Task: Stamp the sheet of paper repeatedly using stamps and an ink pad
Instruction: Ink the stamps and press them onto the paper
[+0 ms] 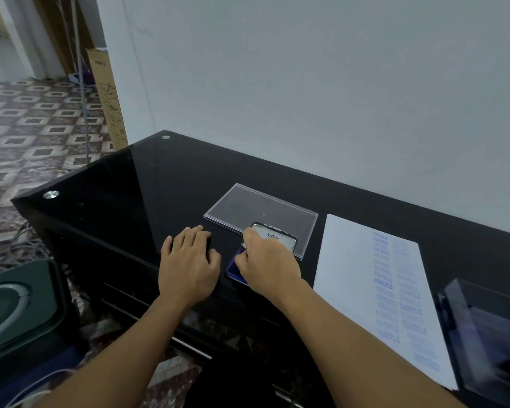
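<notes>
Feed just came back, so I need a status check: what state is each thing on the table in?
Ink pad lid: tilted up, pinched by the right hand.
Ink pad: open, blue surface exposed.
Sheet of paper: flat, two columns of blue stamps on it.
Clear cover: lying flat behind the pad.
Left hand: grips a small dark object, mostly hidden.
Dark box: blurred, contents unclear.

The ink pad [232, 266] is set mid-frame on the table [115, 184], its lid [274, 235] raised before a tray [256, 204]. A stamp [209, 245] is held under the left hand [189, 266] just left of it; the sheet of paper [350, 275] is laid to its right, a box [489, 334] beyond.
</notes>
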The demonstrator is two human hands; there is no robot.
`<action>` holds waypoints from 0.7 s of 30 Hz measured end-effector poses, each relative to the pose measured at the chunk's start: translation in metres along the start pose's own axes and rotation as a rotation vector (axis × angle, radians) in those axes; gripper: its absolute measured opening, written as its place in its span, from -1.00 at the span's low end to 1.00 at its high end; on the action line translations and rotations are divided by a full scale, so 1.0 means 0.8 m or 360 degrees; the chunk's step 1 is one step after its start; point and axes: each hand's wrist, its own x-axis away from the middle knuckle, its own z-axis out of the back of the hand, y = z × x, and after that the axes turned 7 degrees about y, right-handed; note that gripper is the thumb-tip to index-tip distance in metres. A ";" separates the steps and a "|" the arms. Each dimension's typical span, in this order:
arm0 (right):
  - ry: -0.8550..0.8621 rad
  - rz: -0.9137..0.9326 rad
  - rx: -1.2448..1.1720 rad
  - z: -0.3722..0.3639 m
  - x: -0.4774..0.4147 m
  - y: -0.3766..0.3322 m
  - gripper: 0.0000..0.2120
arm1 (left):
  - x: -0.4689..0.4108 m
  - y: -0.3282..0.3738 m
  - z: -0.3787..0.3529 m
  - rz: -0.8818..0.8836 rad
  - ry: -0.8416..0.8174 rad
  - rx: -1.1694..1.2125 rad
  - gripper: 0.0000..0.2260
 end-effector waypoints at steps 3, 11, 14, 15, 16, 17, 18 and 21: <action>-0.0026 -0.0043 -0.0042 0.002 -0.004 0.000 -0.87 | 0.000 0.000 0.000 -0.0005 0.0005 0.0002 -0.63; -0.0042 -0.0079 -0.0076 0.010 -0.007 0.000 -0.86 | 0.000 0.000 0.001 -0.0010 -0.0008 -0.0009 -0.62; -0.0044 -0.0064 -0.0027 0.006 -0.005 -0.001 -0.88 | 0.000 0.000 0.001 -0.0017 -0.0010 -0.0008 -0.62; -0.0032 -0.0032 0.0005 0.005 -0.004 0.000 -0.86 | 0.000 -0.001 0.001 -0.0021 -0.0009 -0.0009 -0.62; -0.0017 -0.0020 0.0010 0.003 -0.003 0.000 -0.86 | 0.000 -0.001 0.001 -0.0025 -0.0010 -0.0009 -0.62; 0.0003 -0.0011 0.0000 0.004 -0.001 0.000 -0.85 | 0.000 -0.001 0.001 -0.0030 -0.0012 -0.0008 -0.62; 0.0005 0.0002 0.0010 0.006 0.002 -0.002 -0.86 | 0.001 -0.001 0.001 -0.0034 -0.0017 -0.0011 -0.62; -0.0013 0.0069 0.0046 0.010 0.013 -0.003 -0.85 | 0.000 -0.004 0.000 -0.0051 -0.0051 -0.0012 -0.62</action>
